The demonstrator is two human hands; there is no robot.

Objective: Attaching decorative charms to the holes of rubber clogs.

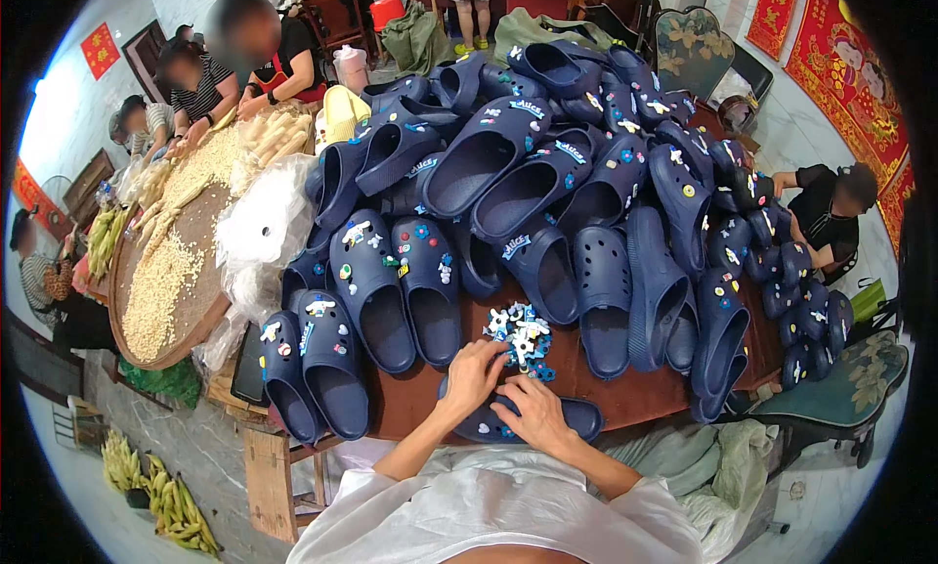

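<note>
Against my body, at the table's near edge, a navy clog [578, 417] lies sideways with a few small charms on it. My right hand [535, 414] rests over this clog, its fingers bent and gripping it. Just beyond is a small pile of white and blue shoe charms [520, 339]. My left hand [473, 376] reaches to the pile's near left side, fingers bent and drawn together; what is between the fingertips is hidden. To the left stands a pair of navy clogs [332, 373] decorated with charms.
A large heap of navy clogs [479, 158] covers most of the brown table [625, 398]. At left, a round tray [200, 315] holds pale kernels, beside plastic bags [259, 232]. Other people work around the tray, and one person [831, 217] sits at right near a chair [845, 373].
</note>
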